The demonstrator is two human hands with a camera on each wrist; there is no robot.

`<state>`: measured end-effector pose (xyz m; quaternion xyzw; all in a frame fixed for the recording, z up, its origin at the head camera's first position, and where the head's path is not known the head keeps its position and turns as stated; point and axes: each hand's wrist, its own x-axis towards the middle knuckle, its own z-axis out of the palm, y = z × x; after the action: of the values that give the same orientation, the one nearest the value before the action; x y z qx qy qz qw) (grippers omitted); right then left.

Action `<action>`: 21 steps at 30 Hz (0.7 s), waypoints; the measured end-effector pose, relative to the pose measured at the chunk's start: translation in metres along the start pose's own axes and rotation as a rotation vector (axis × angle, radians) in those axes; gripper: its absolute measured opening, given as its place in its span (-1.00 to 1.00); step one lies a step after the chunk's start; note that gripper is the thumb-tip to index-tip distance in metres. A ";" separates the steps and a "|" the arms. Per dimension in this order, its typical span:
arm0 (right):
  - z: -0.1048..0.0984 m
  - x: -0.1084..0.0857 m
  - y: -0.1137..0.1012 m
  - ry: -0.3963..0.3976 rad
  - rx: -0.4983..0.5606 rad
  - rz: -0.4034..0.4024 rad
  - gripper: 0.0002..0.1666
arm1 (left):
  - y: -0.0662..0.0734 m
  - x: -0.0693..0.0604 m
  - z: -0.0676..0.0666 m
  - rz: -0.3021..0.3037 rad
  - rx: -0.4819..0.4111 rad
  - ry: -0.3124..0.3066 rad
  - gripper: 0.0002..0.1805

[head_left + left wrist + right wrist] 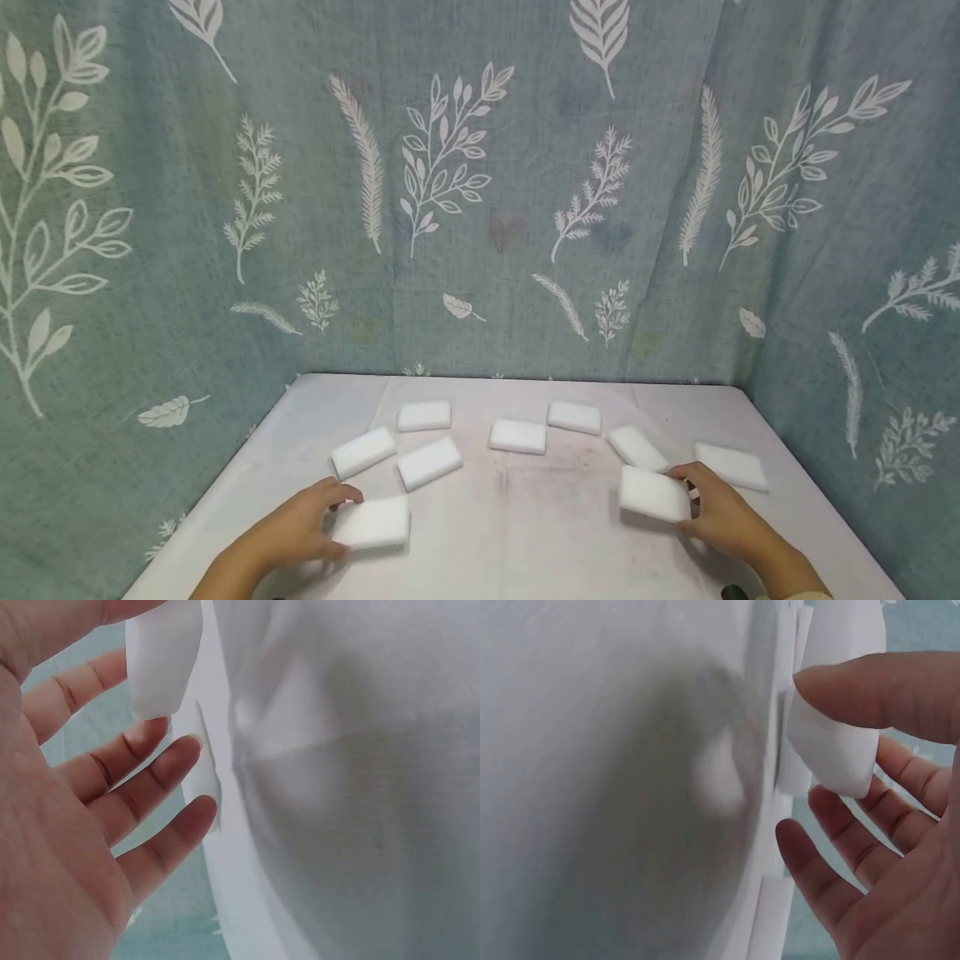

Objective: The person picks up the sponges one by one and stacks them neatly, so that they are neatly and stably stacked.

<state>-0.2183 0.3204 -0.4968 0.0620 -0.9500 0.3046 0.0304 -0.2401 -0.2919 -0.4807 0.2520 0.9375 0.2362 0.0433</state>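
My left hand (300,521) pinches a white sponge (372,523) by its left end, near the front left of the table. In the left wrist view this sponge (161,660) sits between thumb and upper fingers, while the lower fingers (169,844) reach out free of it. At the front right, my right hand (716,508) grips another white sponge (652,493) by its right end, tilted and raised over the cloth with a shadow below. The right wrist view shows the thumb (877,690) across that sponge (836,746). Just behind it lies a slanted sponge (637,448).
More white sponges lie flat: three at the left, including one sponge (429,463), two at the back middle, including one sponge (517,436), and one sponge (731,467) at the far right. Leaf-patterned curtains (465,333) enclose the pale table (517,542) at back and sides.
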 end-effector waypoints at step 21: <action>0.040 0.035 -0.035 -0.026 0.077 -0.125 -0.08 | 0.015 0.025 0.011 -0.067 -0.060 0.079 -0.25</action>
<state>-0.2489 0.2653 -0.5057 0.1260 -0.9322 0.3375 0.0347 -0.2528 -0.2636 -0.4824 0.2097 0.9388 0.2726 0.0218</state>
